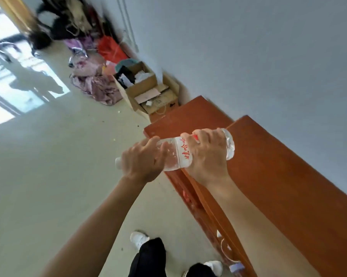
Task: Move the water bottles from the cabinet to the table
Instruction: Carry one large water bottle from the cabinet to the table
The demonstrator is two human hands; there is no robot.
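A: Item?
B: Water bottle, clear, red lettering, lying sideways above the cabinet edge.
A: Grip?
B: My left hand wraps the neck end, my right hand the base end.

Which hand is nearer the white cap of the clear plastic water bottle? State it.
Left. The left hand grips the clear plastic water bottle at its neck, right beside the white cap. The right hand wraps the far end, near the bottle's base.
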